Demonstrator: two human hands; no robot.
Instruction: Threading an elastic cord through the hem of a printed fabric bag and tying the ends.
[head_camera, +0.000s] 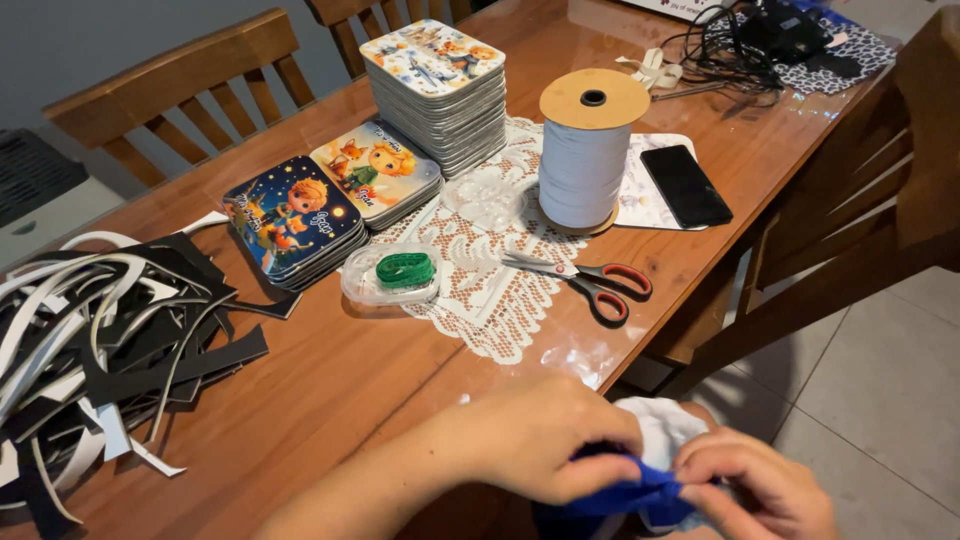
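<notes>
Left hand (545, 440) and right hand (750, 485) both closed, pinching blue fabric (640, 495) over white cloth (662, 428) just off near table (330, 380) edge, well apart from scissors (590, 280) and elastic spool (585, 150).

A shiny brown wooden desk (330, 380) stands on a pale tiled floor (870, 390), with wooden chairs (170, 95) around it and a grey wall (90, 40) behind.
</notes>
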